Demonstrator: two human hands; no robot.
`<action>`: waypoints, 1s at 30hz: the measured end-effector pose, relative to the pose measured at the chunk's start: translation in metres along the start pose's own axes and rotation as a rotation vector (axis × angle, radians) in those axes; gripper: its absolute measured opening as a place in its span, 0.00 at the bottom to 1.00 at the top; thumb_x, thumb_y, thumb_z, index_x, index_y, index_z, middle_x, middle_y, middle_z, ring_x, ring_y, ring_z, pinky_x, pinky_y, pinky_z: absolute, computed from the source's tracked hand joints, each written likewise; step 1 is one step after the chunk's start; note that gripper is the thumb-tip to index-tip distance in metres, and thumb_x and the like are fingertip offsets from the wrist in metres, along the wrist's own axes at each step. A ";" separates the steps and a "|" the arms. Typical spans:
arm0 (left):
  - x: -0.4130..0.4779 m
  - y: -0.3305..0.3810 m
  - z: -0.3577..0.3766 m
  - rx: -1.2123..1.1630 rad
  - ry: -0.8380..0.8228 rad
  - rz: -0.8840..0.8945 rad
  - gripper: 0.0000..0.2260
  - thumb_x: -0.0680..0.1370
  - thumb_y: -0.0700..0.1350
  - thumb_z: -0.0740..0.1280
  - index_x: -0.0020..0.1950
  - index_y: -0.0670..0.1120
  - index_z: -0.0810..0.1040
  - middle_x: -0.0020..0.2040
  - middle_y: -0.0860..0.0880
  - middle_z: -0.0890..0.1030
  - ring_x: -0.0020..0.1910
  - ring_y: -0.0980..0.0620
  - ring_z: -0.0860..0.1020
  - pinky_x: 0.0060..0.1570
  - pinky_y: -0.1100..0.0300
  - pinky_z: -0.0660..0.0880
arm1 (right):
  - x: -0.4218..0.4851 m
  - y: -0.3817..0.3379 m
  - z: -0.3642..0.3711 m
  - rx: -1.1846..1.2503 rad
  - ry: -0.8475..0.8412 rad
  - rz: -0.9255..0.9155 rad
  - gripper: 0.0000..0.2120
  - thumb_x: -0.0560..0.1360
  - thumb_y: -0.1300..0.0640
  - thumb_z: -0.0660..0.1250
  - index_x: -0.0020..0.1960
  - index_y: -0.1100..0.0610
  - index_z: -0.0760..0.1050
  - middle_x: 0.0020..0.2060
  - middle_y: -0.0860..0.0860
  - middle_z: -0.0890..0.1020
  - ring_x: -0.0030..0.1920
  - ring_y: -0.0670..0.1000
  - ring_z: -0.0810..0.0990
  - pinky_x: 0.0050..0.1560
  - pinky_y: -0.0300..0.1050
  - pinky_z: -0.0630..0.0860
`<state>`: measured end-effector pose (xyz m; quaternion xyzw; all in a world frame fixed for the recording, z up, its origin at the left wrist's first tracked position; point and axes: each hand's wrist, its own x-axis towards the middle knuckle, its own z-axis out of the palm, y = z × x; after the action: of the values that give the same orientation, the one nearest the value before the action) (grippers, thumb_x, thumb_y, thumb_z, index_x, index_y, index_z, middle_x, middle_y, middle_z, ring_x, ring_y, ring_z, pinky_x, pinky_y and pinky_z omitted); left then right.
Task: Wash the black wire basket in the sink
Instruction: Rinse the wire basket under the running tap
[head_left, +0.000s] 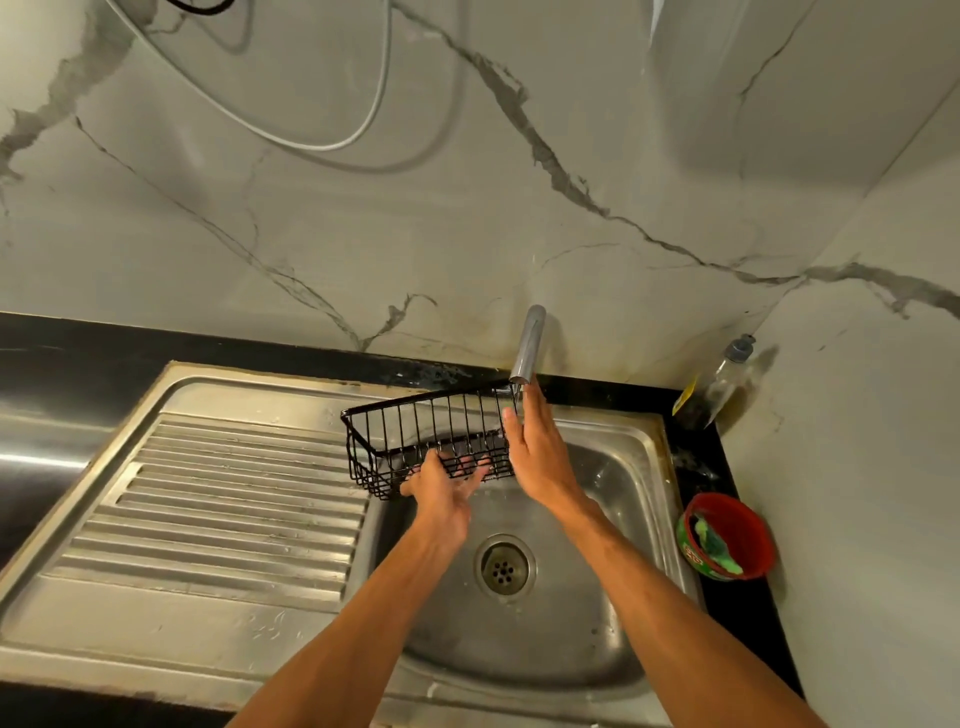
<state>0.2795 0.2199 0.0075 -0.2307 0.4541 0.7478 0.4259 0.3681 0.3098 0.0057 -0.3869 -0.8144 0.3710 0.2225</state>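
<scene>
The black wire basket (426, 441) hangs tilted over the sink (631, 499) bowl, its right end just under the tap (529, 343), presumably to catch the water. The left hand (447, 486) grips its near bottom edge. The right hand (535, 447), fingers straight, lies flat against that end, probably to steady it.

Bare forearms (363, 613), left hand (447, 491), right hand (535, 457)

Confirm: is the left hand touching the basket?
Touching. The head view shows the left hand gripping the basket at its lower edge, with its fingers visible behind the wires.
</scene>
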 end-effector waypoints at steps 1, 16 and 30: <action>0.002 0.001 0.000 0.003 -0.004 -0.002 0.29 0.82 0.33 0.60 0.78 0.47 0.50 0.59 0.38 0.74 0.44 0.42 0.81 0.56 0.39 0.81 | 0.002 -0.003 0.000 0.165 -0.001 0.036 0.28 0.85 0.44 0.49 0.81 0.45 0.42 0.81 0.45 0.45 0.78 0.45 0.48 0.74 0.49 0.51; -0.011 -0.003 -0.010 0.037 -0.136 -0.242 0.12 0.83 0.38 0.54 0.42 0.39 0.72 0.45 0.33 0.79 0.47 0.35 0.78 0.63 0.41 0.74 | 0.015 0.004 -0.029 0.707 0.134 0.170 0.13 0.83 0.58 0.59 0.49 0.67 0.77 0.41 0.55 0.78 0.44 0.47 0.76 0.49 0.36 0.70; 0.035 -0.002 -0.054 0.742 -0.028 0.020 0.23 0.78 0.50 0.69 0.70 0.42 0.73 0.61 0.41 0.78 0.54 0.41 0.80 0.46 0.48 0.82 | 0.020 0.018 -0.009 0.126 0.101 0.261 0.15 0.80 0.46 0.64 0.35 0.49 0.75 0.33 0.42 0.80 0.44 0.50 0.80 0.61 0.58 0.72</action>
<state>0.2609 0.1881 -0.0450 -0.0459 0.6907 0.5393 0.4795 0.3699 0.3376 -0.0013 -0.4930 -0.7199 0.4272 0.2371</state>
